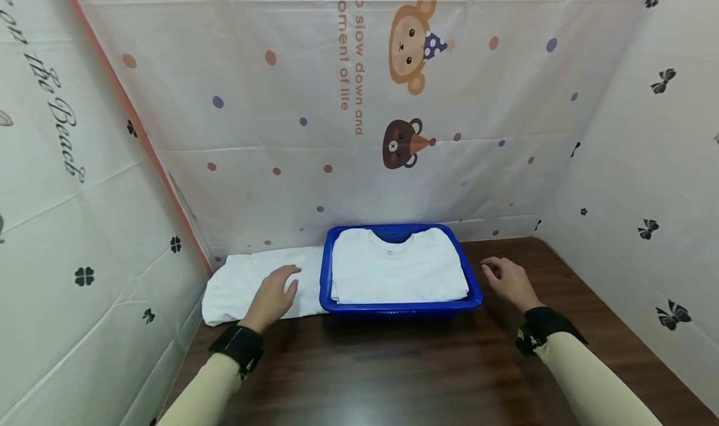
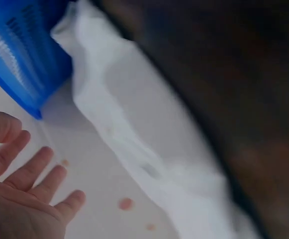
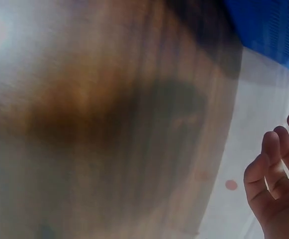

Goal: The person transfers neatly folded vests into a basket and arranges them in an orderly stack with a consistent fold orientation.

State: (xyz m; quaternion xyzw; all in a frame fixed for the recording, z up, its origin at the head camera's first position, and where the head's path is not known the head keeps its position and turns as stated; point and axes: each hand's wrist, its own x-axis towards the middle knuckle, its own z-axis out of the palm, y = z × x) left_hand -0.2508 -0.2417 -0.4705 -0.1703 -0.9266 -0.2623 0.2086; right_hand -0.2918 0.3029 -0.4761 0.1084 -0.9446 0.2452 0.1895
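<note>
A blue plastic basket (image 1: 474,294) stands at the back of the table, with a folded white T-shirt (image 1: 399,273) lying in it, neckline toward the wall. Left of the basket, and touching it in the head view, lies a flat white cloth (image 1: 238,285). My left hand (image 1: 273,296) hovers over that cloth with loosely bent fingers and holds nothing. To the right of the basket my right hand (image 1: 511,282) is apart from its rim, fingers relaxed and nothing in them. Both wrist views show the empty fingers and the basket's slotted side (image 3: 276,30).
The dark wooden table (image 1: 371,376) reaches toward me. A printed white sheet (image 1: 253,133) hangs behind it, with more patterned sheets at the left (image 1: 84,239) and right (image 1: 635,183). The basket's back is close to the rear sheet.
</note>
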